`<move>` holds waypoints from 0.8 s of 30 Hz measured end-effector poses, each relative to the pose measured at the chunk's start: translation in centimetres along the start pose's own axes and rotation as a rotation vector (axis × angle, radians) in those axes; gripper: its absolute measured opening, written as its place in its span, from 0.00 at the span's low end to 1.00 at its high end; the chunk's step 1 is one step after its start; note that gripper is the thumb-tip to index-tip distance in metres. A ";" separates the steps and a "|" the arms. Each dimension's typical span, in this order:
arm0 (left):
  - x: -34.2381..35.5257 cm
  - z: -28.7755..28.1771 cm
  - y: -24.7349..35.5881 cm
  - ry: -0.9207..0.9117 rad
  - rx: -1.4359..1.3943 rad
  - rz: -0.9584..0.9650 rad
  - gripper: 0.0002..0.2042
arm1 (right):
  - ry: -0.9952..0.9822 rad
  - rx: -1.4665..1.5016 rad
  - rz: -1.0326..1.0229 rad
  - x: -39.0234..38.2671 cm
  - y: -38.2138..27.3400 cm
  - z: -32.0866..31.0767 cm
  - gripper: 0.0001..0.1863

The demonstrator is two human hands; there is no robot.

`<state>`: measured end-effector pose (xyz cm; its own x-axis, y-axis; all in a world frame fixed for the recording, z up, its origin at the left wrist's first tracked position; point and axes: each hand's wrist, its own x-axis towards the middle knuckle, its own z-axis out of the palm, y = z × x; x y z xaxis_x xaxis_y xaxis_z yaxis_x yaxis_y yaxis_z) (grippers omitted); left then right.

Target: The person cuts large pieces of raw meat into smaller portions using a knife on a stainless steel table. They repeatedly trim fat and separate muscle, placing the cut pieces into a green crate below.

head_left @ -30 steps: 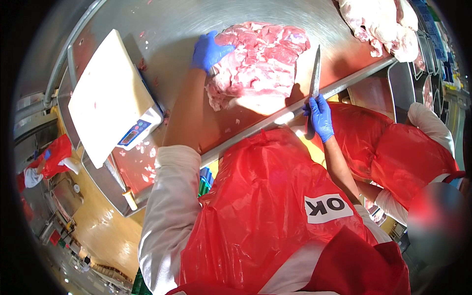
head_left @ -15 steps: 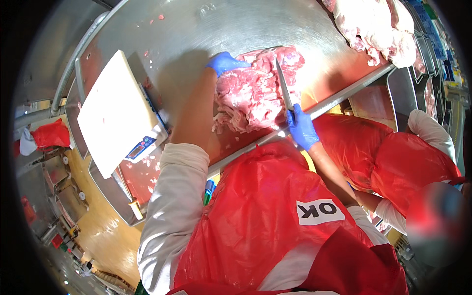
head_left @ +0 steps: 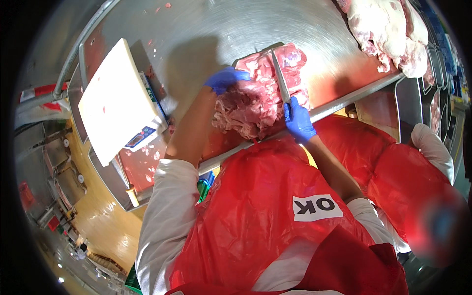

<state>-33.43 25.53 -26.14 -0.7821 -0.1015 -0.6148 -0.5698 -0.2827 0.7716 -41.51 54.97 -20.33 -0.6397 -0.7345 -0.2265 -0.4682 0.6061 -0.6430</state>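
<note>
A large slab of raw pink meat (head_left: 253, 101) lies on the steel table (head_left: 206, 24) in front of me. My left hand (head_left: 225, 79), in a blue glove, rests on the meat's upper left edge. Its fingers reach over the surface with the thumb side partly hidden, and they hold no tool. In my right hand (head_left: 299, 120), also gloved blue, the fingers wrap round the handle of a knife (head_left: 280, 76). The blade points away from me and lies over the right part of the meat; whether it is cutting in cannot be made out.
A digital scale (head_left: 141, 137) bearing a white board (head_left: 115, 105) stands at the left. Near it lies a tool with a pale handle (head_left: 132, 195). Larger meat pieces (head_left: 386, 32) are piled at the far right. A co-worker in a red apron (head_left: 393, 167) stands close on my right.
My left hand has shifted slightly down and further onto the meat. The knife's blade has moved a little left and away from me. The view has turned slightly.
</note>
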 end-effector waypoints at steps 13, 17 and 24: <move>-1.4 4.1 -0.5 0.659 0.515 0.483 0.17 | -0.164 -0.169 -0.199 8.1 -8.9 -2.9 0.13; -2.1 6.4 0.0 0.848 0.522 0.516 0.15 | -0.311 -0.240 -0.154 10.5 -11.1 -2.9 0.17; -3.4 6.0 -0.4 0.813 0.556 0.523 0.13 | -0.493 -0.401 -0.043 4.0 -4.9 -2.0 0.15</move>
<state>-32.05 31.73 -23.43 -0.6772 -0.7347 0.0405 -0.4112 0.4235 0.8072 -43.00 49.73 -16.61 -0.3042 -0.7571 -0.5781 -0.7401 0.5699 -0.3570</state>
